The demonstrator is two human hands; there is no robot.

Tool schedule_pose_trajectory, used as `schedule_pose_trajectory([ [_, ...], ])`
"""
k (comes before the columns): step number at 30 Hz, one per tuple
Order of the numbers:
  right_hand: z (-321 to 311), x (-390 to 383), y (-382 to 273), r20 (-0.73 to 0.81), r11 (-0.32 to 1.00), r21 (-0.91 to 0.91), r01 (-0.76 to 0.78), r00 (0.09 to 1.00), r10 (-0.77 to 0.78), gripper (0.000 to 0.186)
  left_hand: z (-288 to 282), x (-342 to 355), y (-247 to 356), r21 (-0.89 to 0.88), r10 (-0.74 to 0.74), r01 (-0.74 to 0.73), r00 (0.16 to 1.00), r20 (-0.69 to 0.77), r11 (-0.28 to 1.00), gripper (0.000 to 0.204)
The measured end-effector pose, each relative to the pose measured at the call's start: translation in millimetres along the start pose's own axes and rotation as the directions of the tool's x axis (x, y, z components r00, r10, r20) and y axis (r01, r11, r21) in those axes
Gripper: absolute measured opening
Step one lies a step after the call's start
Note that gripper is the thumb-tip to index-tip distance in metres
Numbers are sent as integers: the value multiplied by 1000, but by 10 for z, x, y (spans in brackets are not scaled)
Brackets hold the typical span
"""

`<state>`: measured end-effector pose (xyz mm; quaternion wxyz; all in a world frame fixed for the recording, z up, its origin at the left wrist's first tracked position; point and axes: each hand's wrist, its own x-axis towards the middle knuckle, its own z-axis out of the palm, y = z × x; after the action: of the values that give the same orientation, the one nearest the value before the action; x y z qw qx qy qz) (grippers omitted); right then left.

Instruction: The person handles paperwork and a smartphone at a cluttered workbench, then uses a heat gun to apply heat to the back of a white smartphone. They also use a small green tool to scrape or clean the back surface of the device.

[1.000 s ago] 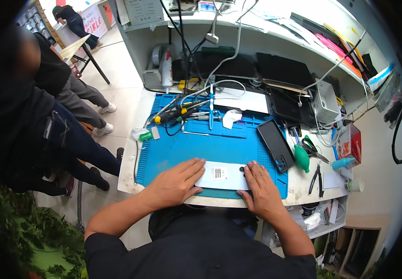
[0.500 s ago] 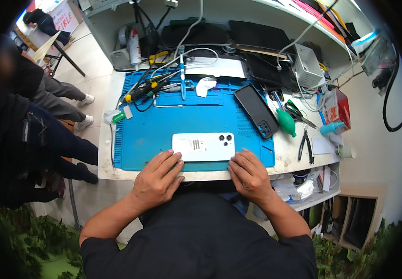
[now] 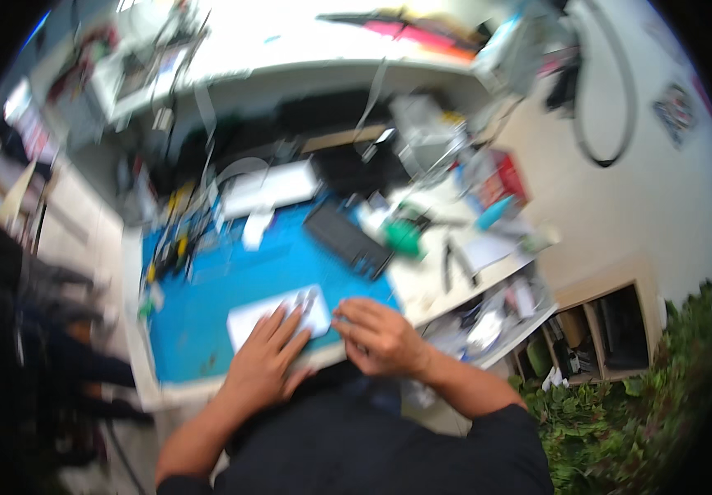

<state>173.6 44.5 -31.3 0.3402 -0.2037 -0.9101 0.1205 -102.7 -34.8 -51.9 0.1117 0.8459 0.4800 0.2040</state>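
A white smartphone (image 3: 244, 321) lies back up on the blue mat (image 3: 191, 342) near the bench's front edge. Across its lower side rests my left hand (image 3: 267, 356), fingers stretched out over the back. Just off the phone's right end is my right hand (image 3: 382, 337), its fingers curled together with the tips toward the phone. Whatever those fingertips hold, if anything, is too blurred to make out. Beyond the phone, a dark phone or phone case (image 3: 346, 239) lies aslant at the mat's right side.
Right of the mat are a green blower bulb (image 3: 405, 238), dark-handled pliers (image 3: 459, 266), a light-blue bottle (image 3: 496, 212) and a red box (image 3: 504, 177). Tools with yellow and black handles (image 3: 176, 247) crowd the mat's left back. People stand at the left, beside the bench.
The whole view has swung and blurred. My left hand has moved from the phone's corner onto its back. My right hand's fingers have drawn together beside the phone's end.
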Motion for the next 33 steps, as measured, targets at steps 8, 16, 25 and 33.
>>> schedule_pose_trajectory([
  [8,-2485,1211,1099,-799,991,80,106,602,0,25,-201,-485,-398,-56,-343,344,881,-324,937,63],
  [16,-5397,2494,2639,-821,656,553,513,201,535,73,-177,-453,-329,-2,-262,298,835,-484,954,52],
  [25,-6396,2760,3941,-740,363,590,721,302,601,66,-144,-402,-426,59,-289,378,789,-542,924,50],
  [33,-5749,2692,3473,-894,689,432,581,175,413,51,-164,-369,-358,-74,-438,469,740,-511,880,48],
])
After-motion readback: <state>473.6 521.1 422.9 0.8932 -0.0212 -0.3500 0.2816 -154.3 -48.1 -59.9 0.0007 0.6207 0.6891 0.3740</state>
